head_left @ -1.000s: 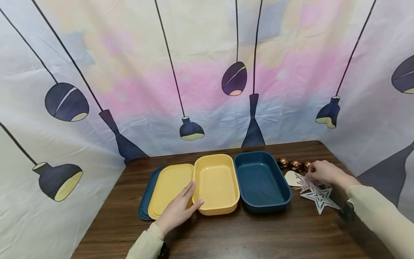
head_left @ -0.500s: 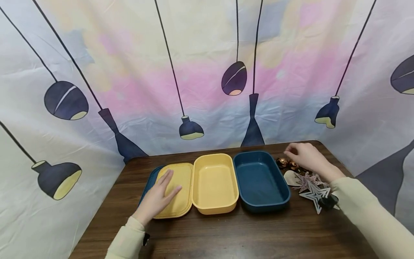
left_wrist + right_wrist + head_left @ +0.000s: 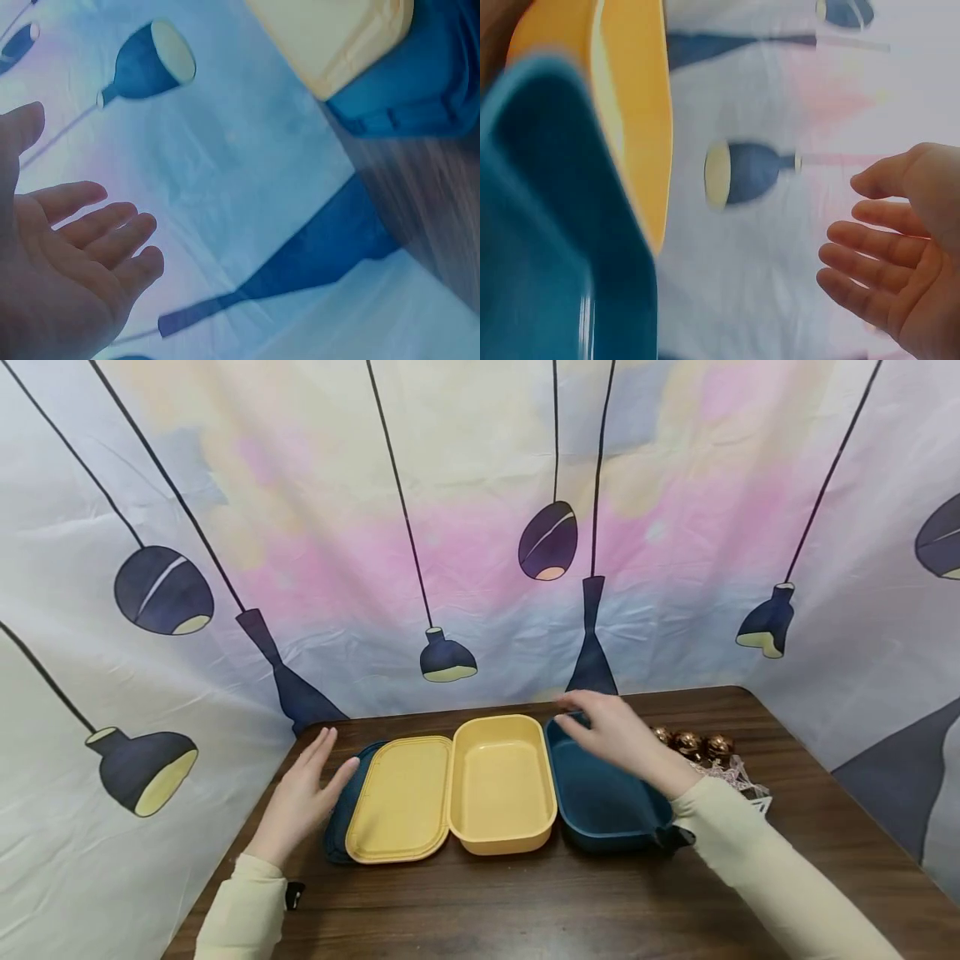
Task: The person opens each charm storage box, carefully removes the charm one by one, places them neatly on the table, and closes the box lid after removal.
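Note:
My left hand (image 3: pixel 300 797), its fingers spread and holding nothing, hovers by the left edge of the dark blue lid (image 3: pixel 341 837). A yellow lid (image 3: pixel 401 802) overlaps that blue lid. Right of the lids stands a yellow box (image 3: pixel 501 789), with nothing inside. Beside it is a dark blue box (image 3: pixel 600 806); my right hand (image 3: pixel 622 737) is held above its back part, nothing between the fingers. The hand and forearm hide part of the blue box. In the right wrist view that hand (image 3: pixel 907 251) shows loosely extended fingers.
Right of the blue box lie several shiny copper-brown baubles (image 3: pixel 687 744). Near them are glittery pinkish star ornaments (image 3: pixel 738 772), partly hidden by my right sleeve. A wooden table (image 3: pixel 480 906) carries everything, and a printed curtain (image 3: pixel 495 552) hangs behind it.
My left hand has lifted from the yellow box and moved left across the lids. My right hand has left the ornaments, moving left over the blue box. The boxes and lids stay put.

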Available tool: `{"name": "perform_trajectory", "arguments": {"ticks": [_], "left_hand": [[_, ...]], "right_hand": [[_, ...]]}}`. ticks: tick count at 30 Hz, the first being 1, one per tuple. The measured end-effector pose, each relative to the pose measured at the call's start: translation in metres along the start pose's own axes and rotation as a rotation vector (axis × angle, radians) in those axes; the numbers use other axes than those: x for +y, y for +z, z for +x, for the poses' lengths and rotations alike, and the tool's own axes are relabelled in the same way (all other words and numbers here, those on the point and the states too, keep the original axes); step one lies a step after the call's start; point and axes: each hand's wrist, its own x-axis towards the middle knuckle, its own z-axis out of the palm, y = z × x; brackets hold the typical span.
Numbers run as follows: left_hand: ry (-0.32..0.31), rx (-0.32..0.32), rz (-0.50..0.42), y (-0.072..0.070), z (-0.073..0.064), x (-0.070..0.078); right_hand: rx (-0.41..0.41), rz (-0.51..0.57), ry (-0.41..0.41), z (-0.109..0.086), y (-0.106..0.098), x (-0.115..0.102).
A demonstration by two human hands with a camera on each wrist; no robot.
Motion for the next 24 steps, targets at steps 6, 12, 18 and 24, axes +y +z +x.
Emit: {"name": "perform_trajectory", "arguments": {"ticks": [6,12,18,24], "left_hand": [[-0.007,0.071,-0.025,-0.014,-0.002,-0.011],[-0.032,0.052,-0.018,-0.018,-0.001,-0.02],[-0.039,0.018,-0.006,-0.013,0.002,-0.025],[-0.066,-0.046,-0.017,-0.002,0.004,-0.029]], "right_hand": [[-0.061,0.024,-0.044,0.006,0.032,-0.041],[-0.076,0.022,-0.164,0.005,0.07,-0.07],[-0.129,-0.016,-0.279,-0.004,0.102,-0.088],[-0.175,-0.031,-0.374,-0.014,0.125,-0.098]]}}
